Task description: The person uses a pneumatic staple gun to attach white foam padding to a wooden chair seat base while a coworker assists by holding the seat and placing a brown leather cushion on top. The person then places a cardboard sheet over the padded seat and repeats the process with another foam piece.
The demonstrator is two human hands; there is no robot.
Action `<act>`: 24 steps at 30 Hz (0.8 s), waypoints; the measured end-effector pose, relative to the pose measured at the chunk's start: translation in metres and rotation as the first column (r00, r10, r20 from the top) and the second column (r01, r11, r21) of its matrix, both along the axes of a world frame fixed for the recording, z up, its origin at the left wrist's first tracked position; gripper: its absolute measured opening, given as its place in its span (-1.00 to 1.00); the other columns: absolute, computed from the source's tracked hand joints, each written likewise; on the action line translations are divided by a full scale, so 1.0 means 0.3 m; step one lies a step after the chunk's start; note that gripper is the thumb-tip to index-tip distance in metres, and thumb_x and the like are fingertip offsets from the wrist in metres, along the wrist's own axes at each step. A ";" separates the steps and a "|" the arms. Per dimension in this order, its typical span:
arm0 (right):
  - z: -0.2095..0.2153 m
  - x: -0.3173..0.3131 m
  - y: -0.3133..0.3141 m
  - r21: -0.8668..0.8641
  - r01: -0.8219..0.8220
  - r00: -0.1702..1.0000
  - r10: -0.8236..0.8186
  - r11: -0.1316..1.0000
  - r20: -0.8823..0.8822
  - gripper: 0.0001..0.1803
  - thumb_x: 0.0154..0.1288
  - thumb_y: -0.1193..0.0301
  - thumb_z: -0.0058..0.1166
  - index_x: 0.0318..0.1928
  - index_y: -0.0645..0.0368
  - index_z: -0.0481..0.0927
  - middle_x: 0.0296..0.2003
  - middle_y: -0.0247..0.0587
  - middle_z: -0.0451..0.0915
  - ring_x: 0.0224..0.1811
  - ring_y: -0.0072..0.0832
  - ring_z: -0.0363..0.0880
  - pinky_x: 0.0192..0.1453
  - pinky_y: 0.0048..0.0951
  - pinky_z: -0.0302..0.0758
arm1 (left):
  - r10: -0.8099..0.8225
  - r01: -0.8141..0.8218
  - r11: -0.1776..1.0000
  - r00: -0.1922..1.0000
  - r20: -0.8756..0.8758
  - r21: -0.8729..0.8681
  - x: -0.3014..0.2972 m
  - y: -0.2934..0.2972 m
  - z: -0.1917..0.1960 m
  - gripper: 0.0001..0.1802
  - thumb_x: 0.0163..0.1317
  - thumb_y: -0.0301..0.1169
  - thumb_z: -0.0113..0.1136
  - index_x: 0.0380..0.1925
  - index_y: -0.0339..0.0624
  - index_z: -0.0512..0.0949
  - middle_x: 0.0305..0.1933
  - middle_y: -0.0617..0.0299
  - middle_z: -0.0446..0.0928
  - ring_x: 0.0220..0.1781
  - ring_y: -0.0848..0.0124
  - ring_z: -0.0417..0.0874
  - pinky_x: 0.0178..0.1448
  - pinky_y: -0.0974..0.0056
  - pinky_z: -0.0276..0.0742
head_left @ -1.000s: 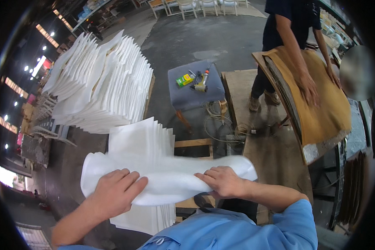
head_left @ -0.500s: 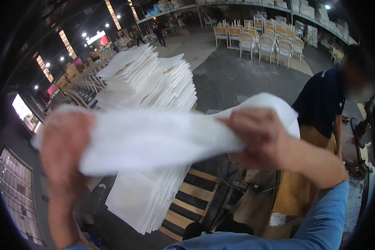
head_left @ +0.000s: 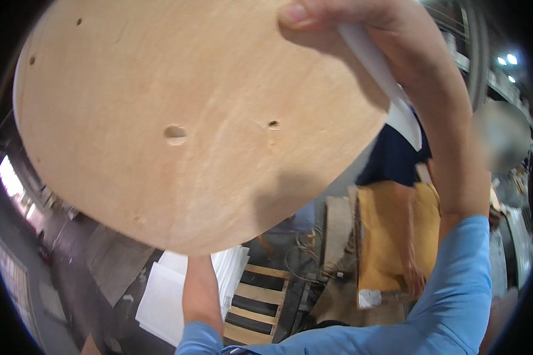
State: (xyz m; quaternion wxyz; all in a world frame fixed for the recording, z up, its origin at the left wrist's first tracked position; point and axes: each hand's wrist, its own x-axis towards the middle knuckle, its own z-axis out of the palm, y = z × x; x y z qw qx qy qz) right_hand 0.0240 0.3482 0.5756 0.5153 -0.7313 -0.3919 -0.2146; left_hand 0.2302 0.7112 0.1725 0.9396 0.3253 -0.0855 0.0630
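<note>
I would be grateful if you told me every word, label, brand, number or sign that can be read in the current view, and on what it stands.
No readable text anywhere.
Pale, rounded wooden board: holes and marks, no lettering visible.
Small whitish patch at the lower edge of the mustard-yellow sheet: too blurred to tell whether anything is printed.

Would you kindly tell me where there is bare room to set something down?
Bare, gapped pallet slats lie just right of the white sheets; floor shows left of them. Crowded: the tan sheet, under a co-worker's arm, and above, where the wooden board in the right hand blocks the view.
</note>
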 end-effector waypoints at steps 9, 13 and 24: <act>-0.286 -0.034 -0.311 -0.192 0.583 0.791 -0.605 0.789 -0.085 -0.39 0.07 0.23 0.68 0.07 0.35 0.84 -0.08 0.11 0.87 -0.01 -0.12 0.83 0.21 -0.17 0.66 | -0.164 0.150 0.956 0.986 -0.033 -0.252 -0.694 -0.403 -0.102 -0.14 0.67 0.32 -0.06 0.69 -0.02 0.30 0.65 0.05 0.44 0.55 0.02 0.54 0.53 -0.09 0.57; -0.482 -0.030 -0.518 -0.282 0.550 0.700 -0.618 0.786 -0.358 -0.41 0.10 0.29 0.70 0.11 0.32 0.84 -0.12 -0.13 0.86 -0.05 -0.34 0.79 0.17 -0.31 0.63 | -0.194 0.142 0.958 0.960 -0.201 -0.248 -0.968 -0.483 -0.272 -0.13 0.67 0.32 -0.07 0.71 -0.02 0.27 0.67 0.05 0.43 0.56 0.00 0.53 0.55 -0.11 0.55; -0.985 -0.250 -0.928 -0.116 0.624 0.447 -0.474 0.773 -0.758 -0.51 0.13 0.45 0.61 0.10 0.31 0.84 -0.13 -0.17 0.85 -0.12 -0.40 0.80 0.07 -0.32 0.65 | -0.317 0.357 0.933 0.771 -0.553 -0.038 -1.042 -0.628 -0.510 -0.18 0.69 0.20 0.01 0.64 -0.20 0.34 0.56 -0.08 0.54 0.48 -0.08 0.63 0.55 -0.16 0.58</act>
